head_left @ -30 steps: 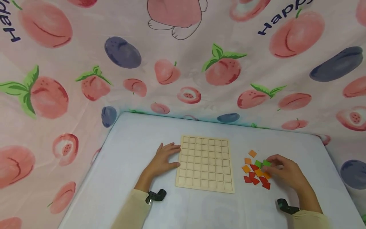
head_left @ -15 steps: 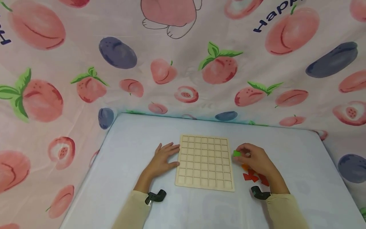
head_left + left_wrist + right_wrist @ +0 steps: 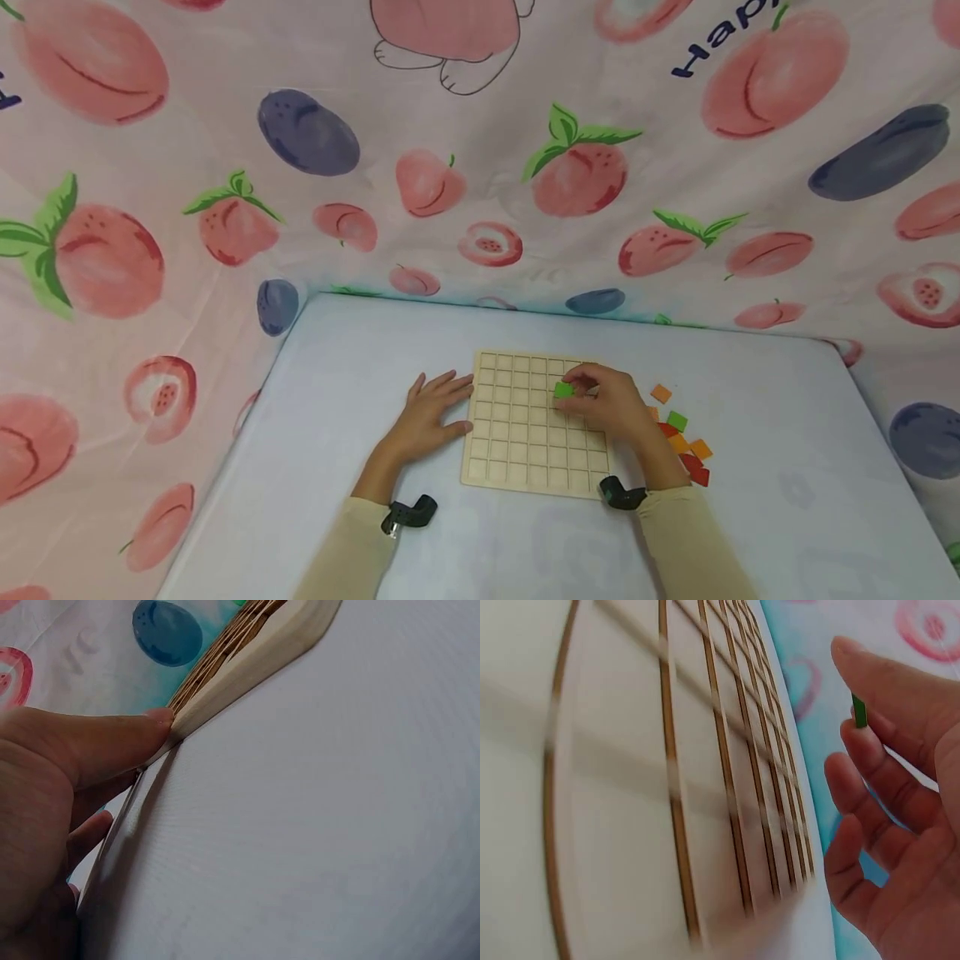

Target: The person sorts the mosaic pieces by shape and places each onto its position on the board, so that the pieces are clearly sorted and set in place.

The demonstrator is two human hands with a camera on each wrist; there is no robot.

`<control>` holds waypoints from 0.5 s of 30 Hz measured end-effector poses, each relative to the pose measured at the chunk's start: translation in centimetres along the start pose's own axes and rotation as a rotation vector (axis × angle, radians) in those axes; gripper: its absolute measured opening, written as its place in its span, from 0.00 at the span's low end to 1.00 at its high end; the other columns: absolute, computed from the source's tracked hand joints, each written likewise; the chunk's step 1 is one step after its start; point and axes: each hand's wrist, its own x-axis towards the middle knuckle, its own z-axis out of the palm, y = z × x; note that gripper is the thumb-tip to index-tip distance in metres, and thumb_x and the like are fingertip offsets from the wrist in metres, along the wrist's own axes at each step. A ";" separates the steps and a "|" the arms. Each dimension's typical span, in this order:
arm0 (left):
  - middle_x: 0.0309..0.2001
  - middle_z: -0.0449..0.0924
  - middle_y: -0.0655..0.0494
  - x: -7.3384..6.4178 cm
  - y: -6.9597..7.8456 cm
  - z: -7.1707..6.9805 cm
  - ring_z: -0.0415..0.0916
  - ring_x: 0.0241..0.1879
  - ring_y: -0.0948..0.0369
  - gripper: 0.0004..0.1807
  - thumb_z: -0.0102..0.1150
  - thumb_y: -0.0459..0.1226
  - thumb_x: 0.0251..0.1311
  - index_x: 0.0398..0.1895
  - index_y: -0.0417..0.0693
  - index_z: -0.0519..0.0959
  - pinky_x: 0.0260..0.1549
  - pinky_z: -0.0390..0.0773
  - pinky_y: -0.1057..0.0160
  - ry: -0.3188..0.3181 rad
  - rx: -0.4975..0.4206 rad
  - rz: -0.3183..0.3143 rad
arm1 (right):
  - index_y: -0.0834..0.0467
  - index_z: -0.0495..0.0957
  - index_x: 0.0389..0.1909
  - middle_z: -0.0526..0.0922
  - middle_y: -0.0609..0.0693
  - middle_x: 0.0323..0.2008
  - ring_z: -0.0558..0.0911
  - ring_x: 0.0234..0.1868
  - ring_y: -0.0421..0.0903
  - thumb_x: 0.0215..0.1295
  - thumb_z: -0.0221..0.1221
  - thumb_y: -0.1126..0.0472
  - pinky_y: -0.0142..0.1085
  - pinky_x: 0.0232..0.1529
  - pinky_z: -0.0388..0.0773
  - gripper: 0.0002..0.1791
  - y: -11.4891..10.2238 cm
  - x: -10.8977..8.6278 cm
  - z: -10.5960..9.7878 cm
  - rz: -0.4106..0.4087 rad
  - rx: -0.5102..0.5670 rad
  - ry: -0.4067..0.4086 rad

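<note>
A pale wooden board (image 3: pixel 517 433) with a grid of square recesses lies on the table. My left hand (image 3: pixel 429 421) rests at its left edge, fingers spread, with the thumb (image 3: pixel 127 742) touching the rim in the left wrist view. Over the upper right part of the board, my right hand (image 3: pixel 607 402) pinches a green square tile (image 3: pixel 564 390) between thumb and fingers. In the right wrist view that green tile (image 3: pixel 859 711) shows edge-on between thumb and index fingertip, above the grid; the other fingers are loosely curled.
Right of the board lie another green tile (image 3: pixel 677 421), several orange tiles (image 3: pixel 661 393) and red pieces (image 3: pixel 700 477), partly covered by my right forearm. A white cloth covers the table (image 3: pixel 360 333). A fruit-print curtain (image 3: pixel 450 208) stands behind it.
My right hand has picked the green tile from the loose pieces and carried it left over the board. The left hand has stayed at the board's left edge.
</note>
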 end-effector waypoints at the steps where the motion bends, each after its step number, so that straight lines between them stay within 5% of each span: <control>1: 0.77 0.65 0.59 0.0 0.0 0.0 0.53 0.80 0.51 0.36 0.68 0.47 0.63 0.73 0.48 0.71 0.78 0.35 0.37 0.000 0.001 0.001 | 0.48 0.85 0.45 0.86 0.45 0.38 0.82 0.41 0.43 0.55 0.76 0.51 0.36 0.43 0.81 0.18 -0.3 0.3 0.5 -0.002 -0.005 0.003; 15: 0.77 0.65 0.59 0.0 -0.2 -0.1 0.54 0.80 0.51 0.35 0.67 0.49 0.64 0.73 0.48 0.72 0.78 0.37 0.36 -0.002 0.011 0.016 | 0.52 0.86 0.43 0.86 0.47 0.41 0.82 0.43 0.45 0.55 0.76 0.52 0.44 0.48 0.80 0.17 -3.0 4.1 6.5 -0.044 -0.034 -0.006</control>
